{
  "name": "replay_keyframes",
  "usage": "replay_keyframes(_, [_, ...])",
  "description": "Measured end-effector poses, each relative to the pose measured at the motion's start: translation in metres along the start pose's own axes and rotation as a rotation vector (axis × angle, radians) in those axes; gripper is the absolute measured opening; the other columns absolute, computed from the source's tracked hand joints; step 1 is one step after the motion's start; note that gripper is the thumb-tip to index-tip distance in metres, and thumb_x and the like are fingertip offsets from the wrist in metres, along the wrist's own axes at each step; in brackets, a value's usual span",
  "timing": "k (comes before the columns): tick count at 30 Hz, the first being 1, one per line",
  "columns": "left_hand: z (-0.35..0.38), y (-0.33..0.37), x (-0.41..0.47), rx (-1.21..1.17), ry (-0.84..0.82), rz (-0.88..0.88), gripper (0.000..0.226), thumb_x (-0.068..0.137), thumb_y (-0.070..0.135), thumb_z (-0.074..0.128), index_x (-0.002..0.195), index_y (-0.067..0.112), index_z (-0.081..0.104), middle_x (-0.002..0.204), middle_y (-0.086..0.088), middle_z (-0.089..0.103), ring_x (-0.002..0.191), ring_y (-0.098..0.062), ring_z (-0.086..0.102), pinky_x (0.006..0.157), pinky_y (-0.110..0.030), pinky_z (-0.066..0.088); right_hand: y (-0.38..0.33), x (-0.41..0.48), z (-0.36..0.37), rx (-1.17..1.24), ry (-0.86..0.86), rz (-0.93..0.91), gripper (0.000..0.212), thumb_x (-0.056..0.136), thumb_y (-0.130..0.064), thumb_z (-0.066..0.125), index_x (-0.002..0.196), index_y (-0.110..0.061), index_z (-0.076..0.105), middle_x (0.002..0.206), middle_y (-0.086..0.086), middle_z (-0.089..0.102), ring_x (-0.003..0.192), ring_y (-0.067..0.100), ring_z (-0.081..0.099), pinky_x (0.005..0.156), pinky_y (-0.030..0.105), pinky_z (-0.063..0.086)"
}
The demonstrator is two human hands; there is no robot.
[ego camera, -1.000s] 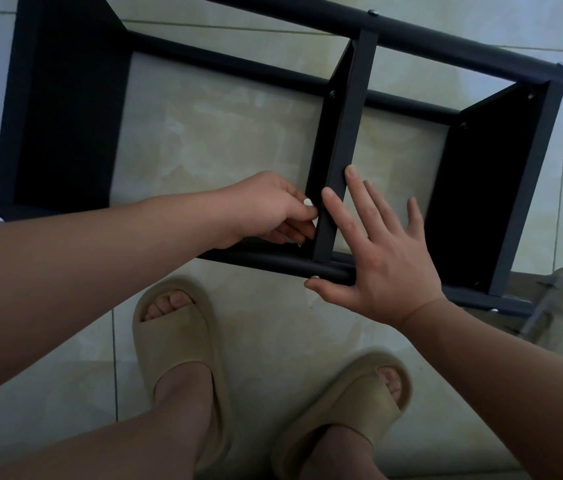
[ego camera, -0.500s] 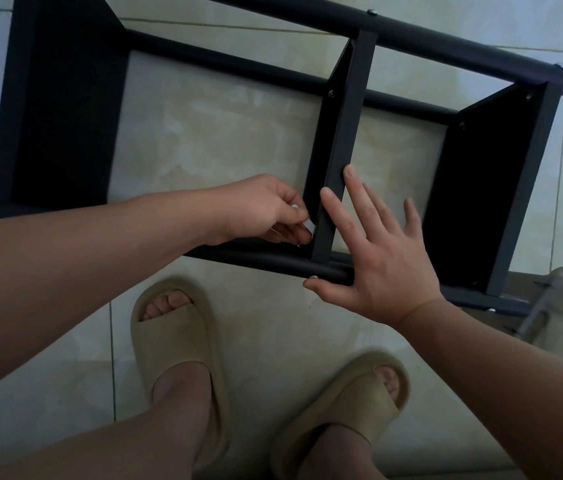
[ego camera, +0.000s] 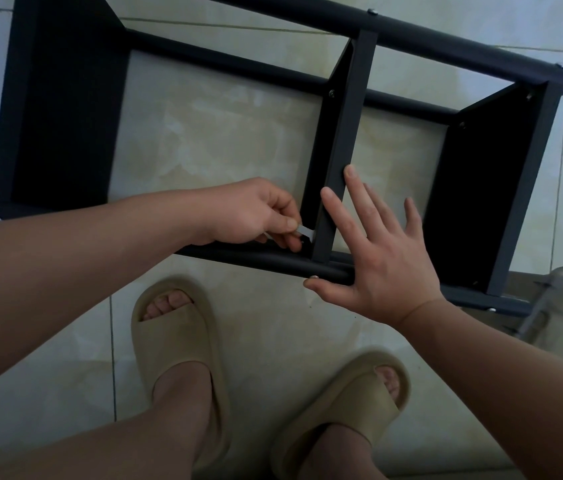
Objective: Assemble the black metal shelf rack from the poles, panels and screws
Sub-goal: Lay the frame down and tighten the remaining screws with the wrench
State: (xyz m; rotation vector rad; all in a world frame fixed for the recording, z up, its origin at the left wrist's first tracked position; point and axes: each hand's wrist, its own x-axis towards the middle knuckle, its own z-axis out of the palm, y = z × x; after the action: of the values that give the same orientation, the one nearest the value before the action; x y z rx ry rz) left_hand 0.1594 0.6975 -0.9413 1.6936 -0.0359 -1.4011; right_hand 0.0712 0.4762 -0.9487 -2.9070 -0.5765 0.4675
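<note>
Shelf rack [ego camera: 62,116] lies on its side on the floor [ego camera: 221,140], under both hands. Left hand [ego camera: 249,213] pinches a small silver tool [ego camera: 306,231] at the middle panel's [ego camera: 346,133] near corner. Right hand [ego camera: 387,268], fingers spread and straight, rests against that panel.

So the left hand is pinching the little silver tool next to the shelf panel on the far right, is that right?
Not quite. The head view shows the left hand pinching the little silver tool next to the middle panel, down where it meets the near pole, not next to the far-right panel.
</note>
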Motion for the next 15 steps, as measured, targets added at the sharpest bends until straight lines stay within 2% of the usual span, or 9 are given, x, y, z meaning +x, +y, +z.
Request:
replay_keyframes(5, [-0.0007,-0.0032,0.0001,0.049,-0.02,0.013,0.011,0.1,0.014,0.058,0.094,0.015,0.067,0.089,0.005,0.078,0.084,-0.002,0.07,0.086,-0.029,0.049,-0.0003,0.0001,-0.0006,0.001,-0.003,0.0,0.103,0.082,-0.085,0.039,0.163,-0.029,0.009,0.171,0.004,-0.001,0.151,0.035,0.028,0.11,0.076,0.024])
replay_keyframes(7, [-0.0004,-0.0045,0.0001,0.079,-0.027,0.018,0.012,0.099,0.014,0.059,0.093,0.015,0.068,0.082,0.01,0.076,0.074,0.001,0.066,0.074,-0.02,0.049,-0.0006,0.0001,-0.0008,0.001,-0.008,0.001,0.102,0.082,-0.085,0.039,0.163,-0.029,0.009,0.171,0.004,-0.001,0.151,0.035,0.028,0.11,0.076,0.024])
replay_keyframes(9, [0.0005,-0.0056,0.0006,0.139,-0.033,0.02,0.014,0.099,0.016,0.06,0.088,0.019,0.068,0.069,0.015,0.07,0.06,0.002,0.058,0.061,-0.016,0.042,-0.0006,0.0003,-0.0012,-0.003,-0.012,0.002,0.102,0.082,-0.085,0.039,0.163,-0.029,0.008,0.171,0.004,-0.001,0.151,0.035,0.028,0.11,0.075,0.024])
replay_keyframes(12, [0.0015,-0.0075,0.0028,0.2,-0.04,0.022,0.016,0.097,0.019,0.063,0.082,0.024,0.068,0.061,0.014,0.063,0.055,0.0,0.052,0.061,-0.022,0.04,-0.0007,0.0002,-0.0013,0.003,-0.002,0.0,0.102,0.083,-0.085,0.038,0.163,-0.029,0.009,0.171,0.005,0.0,0.15,0.035,0.03,0.11,0.075,0.024])
replay_keyframes(15, [0.0016,-0.009,0.0044,0.262,0.01,0.021,0.014,0.095,0.024,0.067,0.082,0.03,0.07,0.065,0.018,0.067,0.059,0.003,0.057,0.065,-0.022,0.042,-0.001,0.0001,-0.0005,-0.008,0.005,-0.001,0.102,0.083,-0.084,0.039,0.163,-0.029,0.009,0.171,0.005,0.001,0.152,0.035,0.027,0.11,0.076,0.024])
